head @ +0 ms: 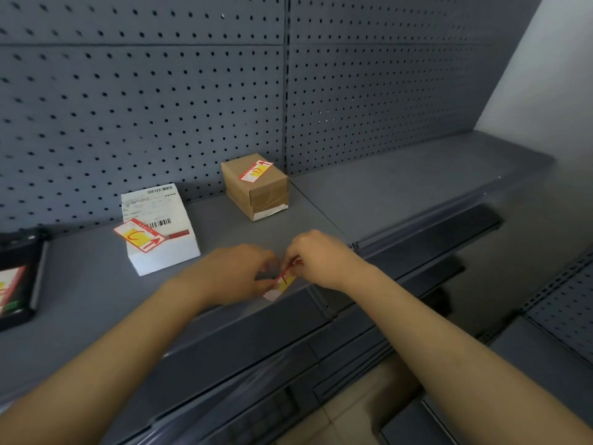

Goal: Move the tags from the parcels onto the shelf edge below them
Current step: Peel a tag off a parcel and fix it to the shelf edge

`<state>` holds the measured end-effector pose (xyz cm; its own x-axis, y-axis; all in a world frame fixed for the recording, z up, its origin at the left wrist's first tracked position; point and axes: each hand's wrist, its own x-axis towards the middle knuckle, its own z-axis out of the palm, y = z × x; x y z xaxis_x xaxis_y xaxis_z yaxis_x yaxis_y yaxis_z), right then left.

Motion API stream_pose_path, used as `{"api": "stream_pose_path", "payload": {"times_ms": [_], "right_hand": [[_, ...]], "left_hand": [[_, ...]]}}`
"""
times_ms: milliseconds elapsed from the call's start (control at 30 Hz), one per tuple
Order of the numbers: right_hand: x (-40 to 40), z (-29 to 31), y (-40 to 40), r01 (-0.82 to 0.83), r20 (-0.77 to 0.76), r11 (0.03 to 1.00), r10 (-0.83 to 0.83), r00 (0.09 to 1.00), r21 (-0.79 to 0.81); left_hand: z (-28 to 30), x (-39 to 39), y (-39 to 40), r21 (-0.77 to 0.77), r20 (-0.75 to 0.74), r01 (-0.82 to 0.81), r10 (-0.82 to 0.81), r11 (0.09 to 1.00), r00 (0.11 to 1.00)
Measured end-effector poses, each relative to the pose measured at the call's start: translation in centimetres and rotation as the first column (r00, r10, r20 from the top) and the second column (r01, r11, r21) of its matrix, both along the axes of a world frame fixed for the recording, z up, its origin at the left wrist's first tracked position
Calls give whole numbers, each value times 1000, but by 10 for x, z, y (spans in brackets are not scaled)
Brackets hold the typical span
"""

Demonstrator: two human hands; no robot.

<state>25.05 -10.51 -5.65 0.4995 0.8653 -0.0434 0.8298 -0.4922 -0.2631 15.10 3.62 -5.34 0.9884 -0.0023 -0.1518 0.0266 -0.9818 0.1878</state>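
A red, yellow and white tag (pixel 283 284) sits at the front edge of the grey shelf (pixel 96 284), held between both hands. My left hand (pixel 237 273) pinches its left end and my right hand (pixel 317 255) pinches its upper right end. Behind them, a brown cardboard parcel (pixel 256 191) carries a tag (pixel 255 171) on its top. To the left, a white parcel (pixel 160 232) with a shipping label has another tag (pixel 139 235) lying on it.
A dark parcel (pixel 16 281) with a tag on it lies at the far left edge. Grey pegboard (pixel 192 91) backs the shelf. The clear shelf-edge strip (pixel 417 213) runs to the right. Lower shelves (pixel 353 348) lie below.
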Motion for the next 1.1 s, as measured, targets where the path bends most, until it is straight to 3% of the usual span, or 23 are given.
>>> {"api": "stream_pose_path", "payload": {"times_ms": [300, 567, 833, 1100], "right_hand": [[10, 30, -6, -32, -49, 986, 41, 998, 163], [-16, 28, 11, -112, -82, 960, 137, 987, 255], [-88, 15, 71, -284, -158, 923, 331, 930, 261], [-247, 25, 163, -539, -137, 805, 580, 803, 248]], "left_hand": [[24, -10, 7, -5, 26, -152, 152, 988, 988], [32, -62, 13, 110, 141, -353, 337, 929, 931], [32, -174, 38, 173, 194, -603, 573, 779, 796], [30, -347, 72, 171, 207, -847, 822, 503, 530]]}}
